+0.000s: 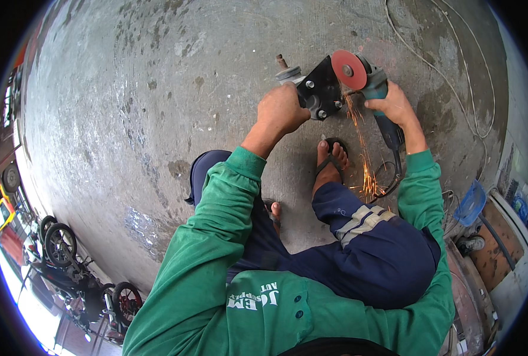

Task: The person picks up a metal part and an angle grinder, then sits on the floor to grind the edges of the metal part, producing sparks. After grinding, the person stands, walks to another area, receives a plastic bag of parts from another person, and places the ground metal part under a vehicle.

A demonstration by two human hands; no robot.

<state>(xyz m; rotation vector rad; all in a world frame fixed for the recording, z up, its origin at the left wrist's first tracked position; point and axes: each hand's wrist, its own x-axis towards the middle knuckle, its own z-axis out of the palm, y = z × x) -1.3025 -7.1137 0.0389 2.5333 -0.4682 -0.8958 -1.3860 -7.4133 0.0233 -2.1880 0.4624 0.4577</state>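
My left hand [283, 110] grips a black metal bracket [321, 89] that has bolts and a short shaft with a grey collar [288, 72] sticking out toward the far side. My right hand [394, 105] holds a teal angle grinder [375, 89] by its body. Its red disc [348, 69] touches the bracket's upper right corner. Orange sparks [363, 163] stream down toward my right foot in a black sandal [330, 159]. The grinder's black cord [394, 172] loops beside that foot.
Stained concrete floor [157, 107] spreads all around. A pale cable [454, 83] snakes across the floor at the upper right. A blue plastic piece [470, 203] and a rusty drum [471, 291] stand at the right. Motorcycles [68, 255] are parked at the lower left.
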